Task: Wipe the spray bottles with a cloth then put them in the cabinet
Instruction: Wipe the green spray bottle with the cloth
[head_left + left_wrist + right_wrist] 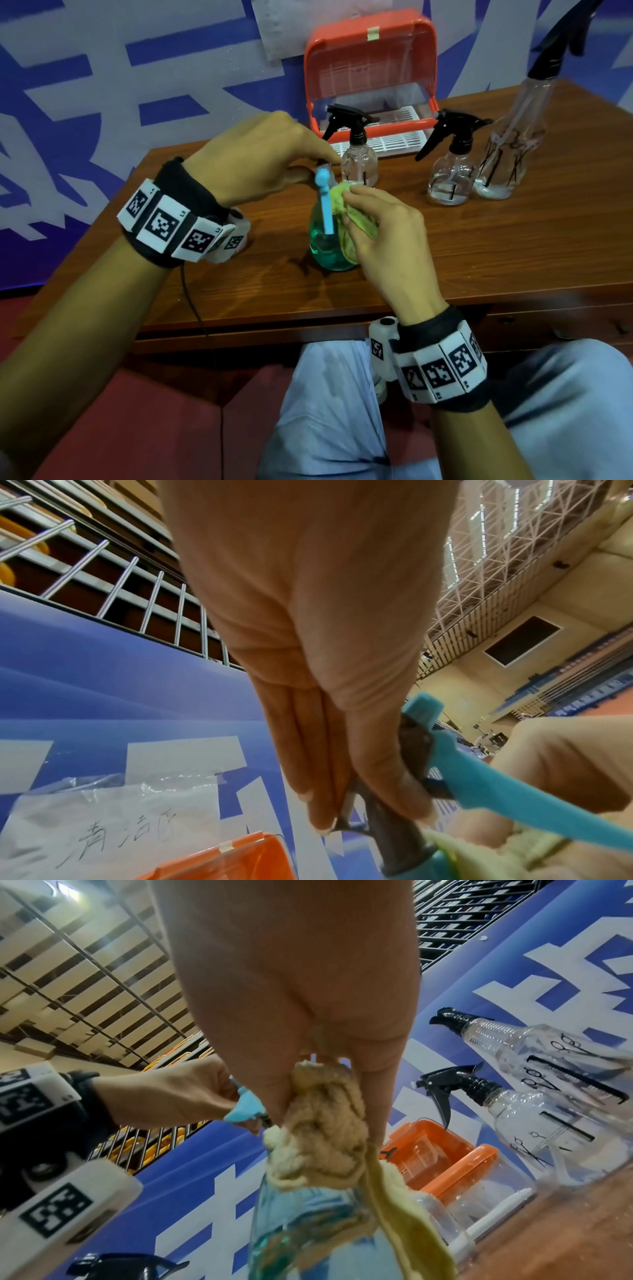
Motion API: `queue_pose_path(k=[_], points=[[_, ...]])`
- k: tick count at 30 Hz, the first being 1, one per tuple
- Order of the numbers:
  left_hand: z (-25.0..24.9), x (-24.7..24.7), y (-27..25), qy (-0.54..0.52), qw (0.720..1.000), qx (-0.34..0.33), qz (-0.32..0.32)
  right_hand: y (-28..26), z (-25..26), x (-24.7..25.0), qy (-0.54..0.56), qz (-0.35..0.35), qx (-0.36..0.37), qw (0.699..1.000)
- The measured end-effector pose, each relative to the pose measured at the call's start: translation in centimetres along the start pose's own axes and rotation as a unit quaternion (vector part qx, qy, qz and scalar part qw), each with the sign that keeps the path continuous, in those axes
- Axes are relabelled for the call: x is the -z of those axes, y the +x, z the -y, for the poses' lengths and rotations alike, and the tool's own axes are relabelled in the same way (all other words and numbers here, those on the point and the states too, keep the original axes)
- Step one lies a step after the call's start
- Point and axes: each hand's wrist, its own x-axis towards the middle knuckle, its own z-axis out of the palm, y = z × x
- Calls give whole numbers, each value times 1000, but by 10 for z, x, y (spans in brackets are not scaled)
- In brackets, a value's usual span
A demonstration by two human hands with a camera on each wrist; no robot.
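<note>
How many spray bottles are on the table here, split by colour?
Clear with black trigger: 3
Teal with blue trigger: 1
Total: 4

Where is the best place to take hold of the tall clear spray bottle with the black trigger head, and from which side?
Grip the tall clear plastic spray bottle around its slim neck just under the black trigger head, coming from the right, probably with the right hand. It stands upright at the table's right end; a small clear spray bottle stands close on its left.
</note>
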Motion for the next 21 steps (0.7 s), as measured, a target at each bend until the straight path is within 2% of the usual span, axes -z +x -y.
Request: queue_pose_path(k=[6, 11, 16, 21], points=[[-9, -3, 5, 72, 997, 22, 14, -4, -9, -11, 3, -17, -17, 1000], [-7, -12, 11, 112, 993, 40, 13, -7, -14, -12, 69, -43, -44, 996], [-4, -17, 15, 109, 992, 60, 5, -10, -18, -13, 136, -62, -104, 983], [-3, -19, 21, 72, 993, 95, -10, -10, -3, -17, 78, -66, -99, 990]])
